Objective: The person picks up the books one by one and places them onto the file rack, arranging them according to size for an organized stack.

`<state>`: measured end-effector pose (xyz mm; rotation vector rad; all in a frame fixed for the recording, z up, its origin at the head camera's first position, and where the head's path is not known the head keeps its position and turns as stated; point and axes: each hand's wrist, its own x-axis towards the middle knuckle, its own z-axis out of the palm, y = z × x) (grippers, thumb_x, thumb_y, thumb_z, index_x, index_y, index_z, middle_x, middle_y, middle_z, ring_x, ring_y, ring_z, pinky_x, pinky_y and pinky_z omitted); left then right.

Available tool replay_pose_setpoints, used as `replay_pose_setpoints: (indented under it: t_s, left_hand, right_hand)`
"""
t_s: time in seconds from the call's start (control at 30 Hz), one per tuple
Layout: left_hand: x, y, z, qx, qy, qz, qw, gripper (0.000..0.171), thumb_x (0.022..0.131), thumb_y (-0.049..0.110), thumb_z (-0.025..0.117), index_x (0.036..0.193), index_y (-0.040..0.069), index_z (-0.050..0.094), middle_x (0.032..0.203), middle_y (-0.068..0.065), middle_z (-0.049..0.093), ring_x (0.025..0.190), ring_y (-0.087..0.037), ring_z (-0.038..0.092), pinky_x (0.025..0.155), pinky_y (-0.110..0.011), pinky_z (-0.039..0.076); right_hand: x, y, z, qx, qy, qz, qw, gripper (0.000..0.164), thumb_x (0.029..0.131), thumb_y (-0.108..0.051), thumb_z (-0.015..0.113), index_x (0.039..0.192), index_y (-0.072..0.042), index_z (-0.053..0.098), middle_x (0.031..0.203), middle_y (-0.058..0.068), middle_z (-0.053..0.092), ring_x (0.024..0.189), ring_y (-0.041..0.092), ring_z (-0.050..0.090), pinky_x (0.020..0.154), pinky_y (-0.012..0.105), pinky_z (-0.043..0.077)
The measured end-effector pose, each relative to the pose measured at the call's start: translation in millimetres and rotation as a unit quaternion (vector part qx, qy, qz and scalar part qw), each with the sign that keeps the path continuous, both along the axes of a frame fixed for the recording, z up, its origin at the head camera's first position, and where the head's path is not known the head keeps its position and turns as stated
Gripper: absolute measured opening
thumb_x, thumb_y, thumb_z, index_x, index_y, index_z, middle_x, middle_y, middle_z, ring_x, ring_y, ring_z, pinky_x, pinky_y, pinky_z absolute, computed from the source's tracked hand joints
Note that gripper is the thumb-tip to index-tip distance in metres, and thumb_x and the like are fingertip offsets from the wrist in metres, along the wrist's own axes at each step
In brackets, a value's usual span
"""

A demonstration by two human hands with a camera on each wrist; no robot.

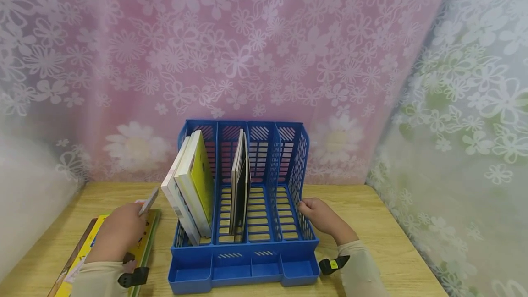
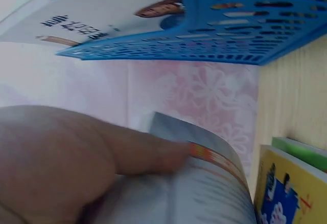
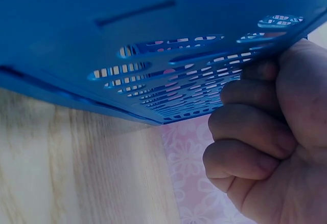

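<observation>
My left hand (image 1: 118, 233) grips a thin book (image 2: 209, 196), its thumb lying across a curved page of small print with an orange band. In the head view only a narrow slice of that book shows, left of the blue desk file rack (image 1: 243, 245). My right hand (image 1: 326, 219) is at the rack's right side wall, curled fingers (image 3: 250, 124) holding its edge. Thick books (image 1: 202, 182) with a yellow-green cover lean in the rack's leftmost slot. Several thin dark books (image 1: 240, 187) stand in the second slot.
Beneath the left forearm lies a pile of books with a yellow cover (image 2: 291, 193) on the wooden table (image 1: 350, 200). Small open trays (image 1: 231, 274) run along the rack's front. A pink flowered curtain (image 1: 264, 58) hangs close behind the rack.
</observation>
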<state>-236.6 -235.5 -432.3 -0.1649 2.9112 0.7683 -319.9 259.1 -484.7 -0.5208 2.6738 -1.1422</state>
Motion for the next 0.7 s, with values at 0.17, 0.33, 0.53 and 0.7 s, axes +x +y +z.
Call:
replay_pose_setpoints:
  t_s: [0.17, 0.33, 0.53, 0.7]
  left_hand:
    - [15.3, 12, 16.5, 0.008, 0.111, 0.042, 0.9929, 0.034, 0.112, 0.028, 0.045, 0.102, -0.002, 0.059, 0.068, -0.008, 0.05, 0.054, -0.022, 0.047, 0.051, -0.036, 0.037]
    - [18.1, 22, 22.4, 0.026, 0.216, 0.11, 0.9699, 0.04, 0.112, 0.037, 0.041, 0.099, 0.002, 0.057, 0.064, -0.009, 0.052, 0.049, -0.024, 0.045, 0.046, -0.037, 0.034]
    - [14.8, 29, 23.0, 0.081, 0.38, 0.201, 0.8995, 0.047, 0.109, 0.04, 0.05, 0.104, -0.002, 0.07, 0.084, -0.027, 0.073, 0.066, -0.047, 0.067, 0.046, -0.042, 0.041]
    - [10.2, 29, 20.6, 0.102, 0.453, 0.214, 0.8594, 0.043, 0.107, 0.036, 0.056, 0.109, -0.002, 0.076, 0.093, -0.027, 0.075, 0.076, -0.049, 0.072, 0.046, -0.023, 0.037]
  right_hand:
    - [-0.9, 0, 0.7, 0.006, 0.005, 0.006, 1.0, 0.045, 0.111, -0.021, 0.041, 0.067, -0.013, 0.04, 0.061, -0.004, 0.032, 0.053, 0.012, 0.027, 0.054, 0.028, 0.029]
    - [-2.5, 0, 1.1, 0.003, 0.012, 0.013, 1.0, 0.046, 0.112, -0.022, 0.042, 0.067, -0.013, 0.04, 0.062, -0.005, 0.033, 0.053, 0.012, 0.027, 0.054, 0.028, 0.03]
    - [-3.3, 0, -0.4, 0.009, 0.008, 0.009, 1.0, 0.046, 0.111, -0.022, 0.041, 0.067, -0.014, 0.04, 0.061, -0.004, 0.033, 0.052, 0.011, 0.027, 0.055, 0.027, 0.03]
    - [-1.9, 0, -1.2, 0.011, 0.008, 0.007, 1.0, 0.046, 0.112, -0.021, 0.041, 0.067, -0.014, 0.04, 0.06, -0.004, 0.032, 0.052, 0.011, 0.027, 0.054, 0.028, 0.03]
